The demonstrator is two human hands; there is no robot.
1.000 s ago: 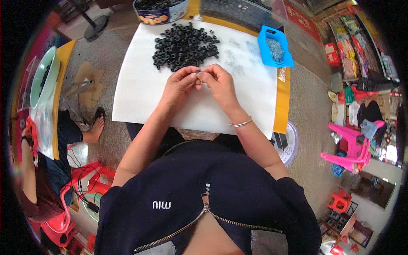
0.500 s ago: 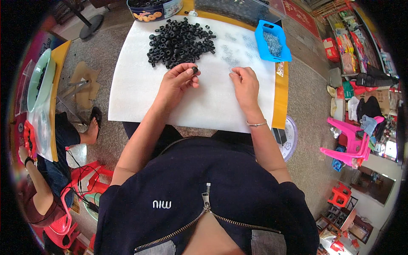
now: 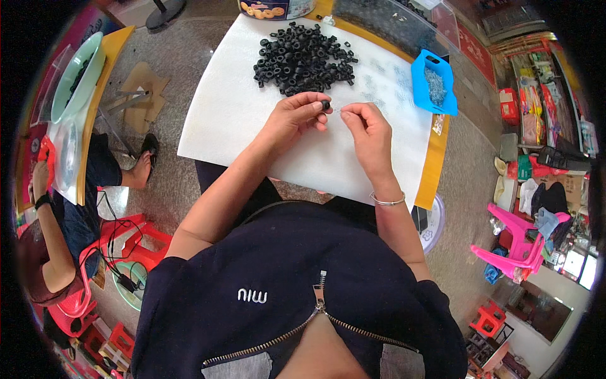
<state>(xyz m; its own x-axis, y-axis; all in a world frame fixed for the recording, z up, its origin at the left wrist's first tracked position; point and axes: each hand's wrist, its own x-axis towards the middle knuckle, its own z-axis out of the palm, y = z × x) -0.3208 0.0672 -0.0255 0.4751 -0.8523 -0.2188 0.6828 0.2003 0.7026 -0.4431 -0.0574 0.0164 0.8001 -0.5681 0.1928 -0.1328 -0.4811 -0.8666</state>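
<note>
Far on the left, another person sits at a side table with a pale green bowl (image 3: 74, 74) on it, and flat pieces of cardboard (image 3: 136, 95) lie on the floor near this person's foot. Next comes the white sheet (image 3: 233, 120) that covers the work table. The left hand (image 3: 291, 117) is over it, with thumb and fingertips closed on one small black ring (image 3: 326, 104). Just beside it, the right hand (image 3: 371, 129) has its fingertips pinched together on something thin and pale; it is too small to tell what it is. Both hands are almost touching, a little below the pile of black rings (image 3: 303, 58).

I think the ring could slip out of the fingertips, because it is small and round, and then it may roll off the sheet to the floor. The thin piece could also be lost, since it hardly shows against the white sheet. A sleeve or wrist may push the pile and scatter it.

At the top edge stands a round tin (image 3: 276, 7) with a dark blue side and yellow shapes. Right of the pile lies a blue tray (image 3: 434, 82) with small grey metal parts. Far right, colourful packages (image 3: 548, 95) stand in a row, and pink plastic stools (image 3: 514, 243) are lower.
</note>
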